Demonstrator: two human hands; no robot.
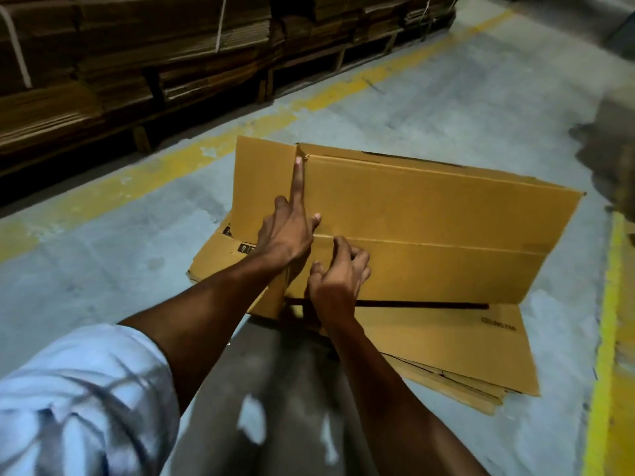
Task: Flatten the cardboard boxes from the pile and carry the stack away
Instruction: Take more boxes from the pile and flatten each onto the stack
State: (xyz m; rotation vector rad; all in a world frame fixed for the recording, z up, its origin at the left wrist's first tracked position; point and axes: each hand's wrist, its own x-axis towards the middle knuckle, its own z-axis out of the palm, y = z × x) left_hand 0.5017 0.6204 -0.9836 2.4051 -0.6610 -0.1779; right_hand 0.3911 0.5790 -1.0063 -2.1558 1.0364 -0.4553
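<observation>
While flat on the stack (464,379), box (429,218) under open left hand (285,235), loosely curled right hand (338,283).

A long tan corrugated cardboard box (429,214), partly collapsed, stood with one panel tilted up and an end flap open, resting on a low stack of flattened tan cardboard sheets (457,365) on the floor.

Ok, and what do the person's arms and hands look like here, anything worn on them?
Both hands, left and right, are bare: no gloves, rings or watch visible. The forearms are uncovered. A pale blue creased fabric sleeve covers the left upper arm; no right sleeve shows in frame.
</observation>
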